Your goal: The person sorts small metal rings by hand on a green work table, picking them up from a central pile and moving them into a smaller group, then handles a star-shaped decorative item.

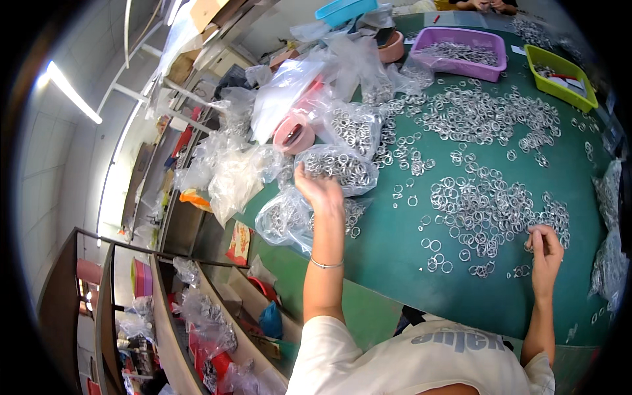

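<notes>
Head view: left hand (318,187) clutches a clear bag of metal rings (339,168); right hand (545,249) pinches one ring (528,247) from the heap (484,210) on the green table (395,250).

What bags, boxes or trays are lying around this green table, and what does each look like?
Clear plastic bags: full of metal rings, by the left hand.
Purple tray: rectangular, far edge, holds rings.
Lime-green tray: rectangular, far right.
Blue tray: far end, top.
Pink tape roll: round, among bags.
Right hand: at loose rings.
</notes>
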A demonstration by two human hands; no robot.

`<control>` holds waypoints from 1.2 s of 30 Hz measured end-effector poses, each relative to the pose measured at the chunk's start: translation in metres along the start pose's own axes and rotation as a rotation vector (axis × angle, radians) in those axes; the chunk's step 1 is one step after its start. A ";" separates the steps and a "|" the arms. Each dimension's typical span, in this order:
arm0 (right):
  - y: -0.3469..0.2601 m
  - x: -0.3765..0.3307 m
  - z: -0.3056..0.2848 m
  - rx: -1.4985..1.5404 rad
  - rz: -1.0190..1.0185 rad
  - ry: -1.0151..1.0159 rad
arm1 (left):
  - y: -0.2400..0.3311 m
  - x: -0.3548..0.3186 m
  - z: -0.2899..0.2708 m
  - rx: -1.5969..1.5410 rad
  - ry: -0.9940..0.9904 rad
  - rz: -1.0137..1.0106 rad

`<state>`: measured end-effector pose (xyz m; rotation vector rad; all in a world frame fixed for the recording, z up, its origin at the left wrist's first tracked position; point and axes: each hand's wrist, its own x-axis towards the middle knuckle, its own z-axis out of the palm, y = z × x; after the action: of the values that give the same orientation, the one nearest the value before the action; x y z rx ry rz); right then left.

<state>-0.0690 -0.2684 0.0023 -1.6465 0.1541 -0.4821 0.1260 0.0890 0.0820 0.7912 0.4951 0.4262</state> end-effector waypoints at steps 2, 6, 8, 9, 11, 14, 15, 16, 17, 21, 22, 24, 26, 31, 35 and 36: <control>-0.004 0.002 0.000 -0.016 0.002 0.009 | -0.009 -0.002 0.002 0.005 -0.128 0.066; -0.014 0.020 -0.013 -0.483 -0.138 -0.127 | -0.061 -0.055 -0.007 0.220 -0.315 0.409; -0.019 0.023 -0.030 -0.658 -0.145 -0.189 | -0.082 -0.102 -0.007 0.373 -0.592 0.382; -0.019 0.021 -0.038 -0.714 -0.134 -0.195 | -0.092 -0.110 -0.018 0.655 -0.887 0.265; -0.010 0.014 -0.046 -0.862 -0.142 -0.186 | -0.109 -0.130 -0.024 1.273 -1.372 0.329; 0.012 0.001 -0.043 -1.116 -0.176 -0.194 | -0.141 -0.146 -0.027 1.616 -1.477 0.612; 0.019 0.001 -0.034 -1.149 -0.181 -0.214 | -0.150 -0.143 -0.021 1.667 -1.444 0.697; 0.023 0.001 -0.024 -1.183 -0.189 -0.237 | -0.158 -0.138 -0.015 1.715 -1.404 0.782; 0.024 0.003 -0.014 -1.172 -0.207 -0.259 | -0.168 -0.130 -0.015 1.736 -1.375 0.823; 0.027 0.009 0.016 -1.074 -0.285 -0.371 | -0.174 -0.117 -0.011 1.562 -1.474 0.894; 0.028 0.011 0.018 -1.037 -0.307 -0.398 | -0.172 -0.118 -0.015 1.516 -1.498 0.849; 0.028 0.014 0.018 -0.918 -0.369 -0.460 | -0.162 -0.122 -0.025 1.431 -1.534 0.760; 0.032 0.011 0.015 -0.841 -0.413 -0.550 | -0.157 -0.124 -0.037 1.370 -1.512 0.746; 0.019 0.007 0.002 -0.722 -0.426 -0.677 | -0.149 -0.116 -0.060 1.218 -1.413 0.590; 0.034 0.014 -0.022 -0.633 -0.457 -0.429 | -0.137 -0.090 -0.050 1.071 -1.136 0.454; 0.033 0.016 -0.027 -0.564 -0.375 -0.334 | -0.136 -0.077 -0.052 0.984 -1.044 0.288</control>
<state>-0.0599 -0.3039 -0.0247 -2.3012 -0.3002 -0.4596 0.0585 -0.0089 -0.0324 1.8853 -0.4647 -0.0483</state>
